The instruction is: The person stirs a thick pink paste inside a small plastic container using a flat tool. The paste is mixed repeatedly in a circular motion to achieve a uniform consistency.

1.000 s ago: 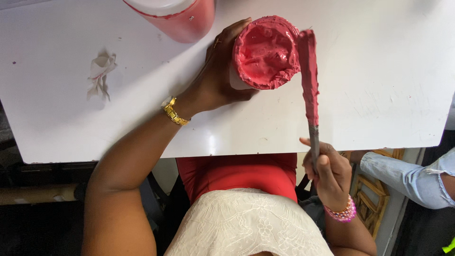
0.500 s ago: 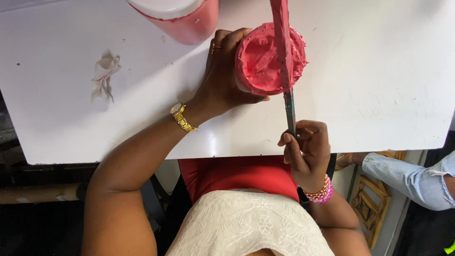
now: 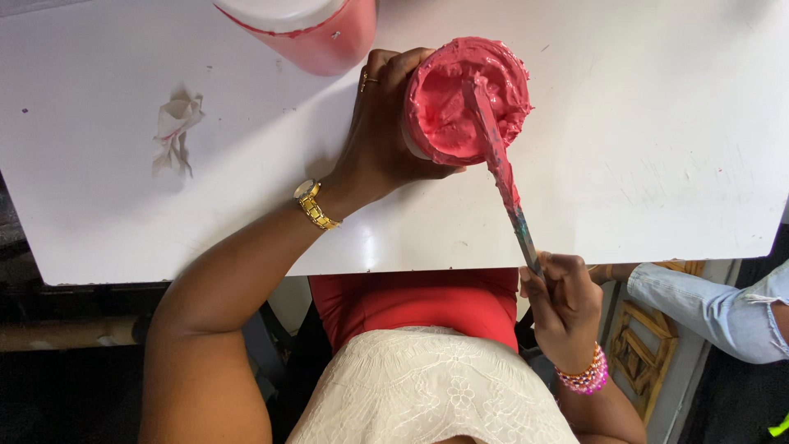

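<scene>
Inside round tub (image 3: 427, 144), glossy pink paste (image 3: 448, 107)

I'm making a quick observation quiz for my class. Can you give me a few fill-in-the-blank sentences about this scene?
1. The left hand grips a cup full of ____ paste.
2. The right hand holds a palette knife whose blade dips into the ____.
3. The crumpled tissue lies on the white ____.

Missing words: pink; cup; table
</scene>
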